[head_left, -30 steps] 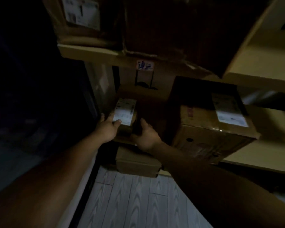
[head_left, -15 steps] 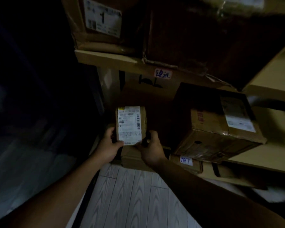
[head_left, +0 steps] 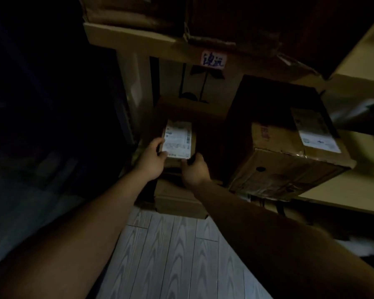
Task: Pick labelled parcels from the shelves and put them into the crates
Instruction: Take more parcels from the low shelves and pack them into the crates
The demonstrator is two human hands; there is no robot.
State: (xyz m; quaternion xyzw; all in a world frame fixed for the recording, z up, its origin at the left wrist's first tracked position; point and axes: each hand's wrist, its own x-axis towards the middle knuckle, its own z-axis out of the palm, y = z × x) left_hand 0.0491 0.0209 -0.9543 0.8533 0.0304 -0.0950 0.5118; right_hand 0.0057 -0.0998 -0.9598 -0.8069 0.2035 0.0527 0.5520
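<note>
Small labelled parcel (head_left: pixel 177 140), label up, at shelf (head_left: pixel 350 190) front left of large box (head_left: pixel 289 165), gripped by left hand (head_left: pixel 152 157) and right hand (head_left: pixel 194 169); pick step underway; next, carry to a crate, none visible.

L hand (head_left: pixel 152 160), R hand (head_left: pixel 194 171), forearms (head_left: pixel 108 212): prob. bare.

Two bare forearms extend forward and converge on a small labelled parcel (head_left: pixel 178 140). The left hand (head_left: pixel 152 160) clasps the parcel's left edge, thumb over its face. The right hand (head_left: pixel 195 172) grips its lower right corner, fingers seemingly curled underneath in the dark.
</note>
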